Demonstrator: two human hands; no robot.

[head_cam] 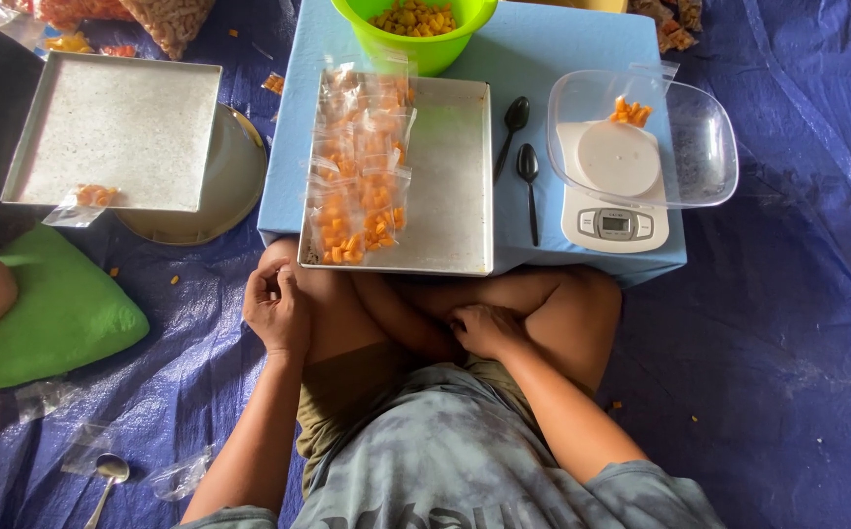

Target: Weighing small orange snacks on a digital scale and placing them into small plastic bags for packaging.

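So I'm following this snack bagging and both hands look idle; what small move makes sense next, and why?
Probably the right hand, resting on the leg, should reach for a black spoon to scoop more snacks from the green bowl into the clear scale bowl, which holds only a few pieces. The left hand seems empty.

A home floor snack-packing spot: blue tarp (788,372), low table (582,49), kitchen scale (613,225).
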